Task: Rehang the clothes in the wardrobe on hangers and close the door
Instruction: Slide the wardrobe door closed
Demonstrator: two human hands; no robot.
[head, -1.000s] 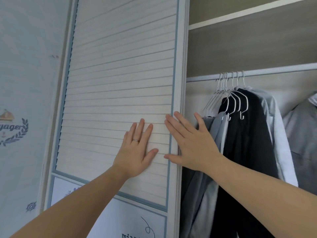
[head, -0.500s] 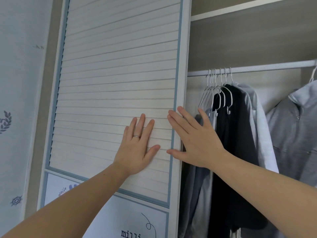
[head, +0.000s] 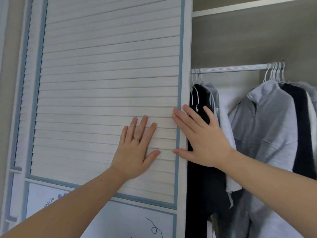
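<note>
A white slatted sliding wardrobe door (head: 106, 83) with blue trim fills the left and middle of the view. My left hand (head: 135, 150) lies flat on its slats, fingers straight, a ring on one finger. My right hand (head: 200, 140) presses flat against the door's right edge strip, fingers straight. To the right the wardrobe stands open: a black garment (head: 202, 177) and a pale grey one hang just behind the door edge, and grey clothes (head: 267, 127) and dark clothes hang further right, all on white wire hangers (head: 276, 73) on a metal rail (head: 231, 68).
A shelf board (head: 248, 6) runs above the rail. A second slatted panel (head: 25, 83) sits behind the door at the left. The door's lower panel (head: 120, 220) is white with printed writing.
The door has slid to the right with both hands flat on it, covering most of the left bunch of hangers. The view has shifted right, showing more clothes on the rail.
</note>
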